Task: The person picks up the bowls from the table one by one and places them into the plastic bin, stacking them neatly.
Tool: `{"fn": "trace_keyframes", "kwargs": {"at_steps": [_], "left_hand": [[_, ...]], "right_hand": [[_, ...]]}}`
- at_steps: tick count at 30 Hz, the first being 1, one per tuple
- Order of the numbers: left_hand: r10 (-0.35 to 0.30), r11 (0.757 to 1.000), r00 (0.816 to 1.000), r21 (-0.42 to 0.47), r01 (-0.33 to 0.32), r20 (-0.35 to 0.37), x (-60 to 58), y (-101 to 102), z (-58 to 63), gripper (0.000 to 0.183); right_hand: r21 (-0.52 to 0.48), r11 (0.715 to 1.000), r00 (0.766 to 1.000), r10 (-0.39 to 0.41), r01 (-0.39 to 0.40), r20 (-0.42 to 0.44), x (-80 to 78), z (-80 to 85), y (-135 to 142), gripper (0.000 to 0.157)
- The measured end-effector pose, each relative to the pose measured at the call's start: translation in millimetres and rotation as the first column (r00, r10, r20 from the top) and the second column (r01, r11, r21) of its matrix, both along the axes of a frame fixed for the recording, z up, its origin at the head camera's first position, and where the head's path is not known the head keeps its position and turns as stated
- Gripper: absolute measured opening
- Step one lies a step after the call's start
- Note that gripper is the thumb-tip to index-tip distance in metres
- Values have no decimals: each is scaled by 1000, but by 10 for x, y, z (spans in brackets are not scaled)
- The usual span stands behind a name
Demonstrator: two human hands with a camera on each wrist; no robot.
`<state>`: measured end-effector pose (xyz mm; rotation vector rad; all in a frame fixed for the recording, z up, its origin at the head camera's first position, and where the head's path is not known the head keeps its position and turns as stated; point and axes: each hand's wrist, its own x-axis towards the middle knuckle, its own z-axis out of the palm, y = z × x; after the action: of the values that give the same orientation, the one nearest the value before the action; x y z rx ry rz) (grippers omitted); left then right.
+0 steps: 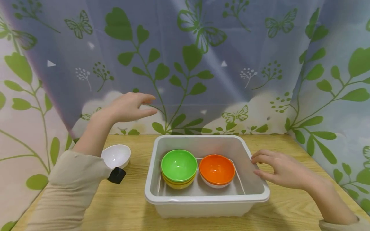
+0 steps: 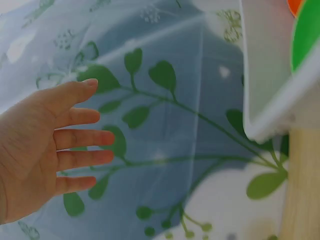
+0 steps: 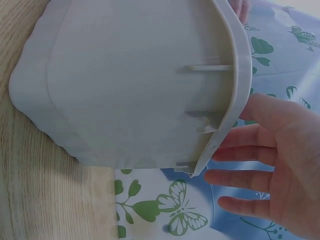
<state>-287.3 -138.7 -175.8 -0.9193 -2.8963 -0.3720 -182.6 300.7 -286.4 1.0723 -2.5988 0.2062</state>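
In the head view, my left hand (image 1: 130, 107) is raised in the air, up and left of a grey-white plastic bin (image 1: 208, 199). Its fingers are extended and hold nothing, as the left wrist view shows too. My right hand (image 1: 278, 168) is at the bin's right side, fingertips right at the rim with the fingers loosely bent. Inside the bin, a green bowl (image 1: 179, 165) tops a stack with yellow bowls (image 1: 177, 185) beneath it. Beside that stack, an orange bowl (image 1: 217, 169) sits in a white bowl (image 1: 216, 186).
A white bowl (image 1: 117, 155) stands on the wooden table (image 1: 124, 205) left of the bin, partly behind the left forearm. A black tab (image 1: 117, 175) hangs at the left sleeve. Leaf-and-butterfly patterned cloth (image 1: 173, 64) closes off the back and both sides.
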Motion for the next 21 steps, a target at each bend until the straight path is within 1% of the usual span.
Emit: {"fn": "trace_keyframes", "kwargs": {"at_steps": [3, 10, 16, 18, 21], "left_hand": [[26, 1000, 1000, -5, -26, 11, -8, -118, -87, 60], [62, 998, 998, -11, -62, 1, -34, -386, -302, 63], [118, 993, 993, -27, -118, 21, -76, -583, -463, 69], [133, 991, 991, -37, -131, 28, -98, -646, -541, 72], [163, 986, 986, -52, -160, 46, -132, -733, -698, 80]], "right_hand": [[-1, 1000, 1000, -1, 1, 4, 2, 4, -5, 17], [-4, 1000, 1000, -2, 2, 11, 8, 10, -12, 17], [-7, 1000, 1000, -8, 8, 14, 9, 9, -16, 17], [-7, 1000, 1000, -8, 8, 11, 8, 7, -19, 17], [-2, 1000, 1000, -10, 10, 6, 6, 5, -22, 17]]}}
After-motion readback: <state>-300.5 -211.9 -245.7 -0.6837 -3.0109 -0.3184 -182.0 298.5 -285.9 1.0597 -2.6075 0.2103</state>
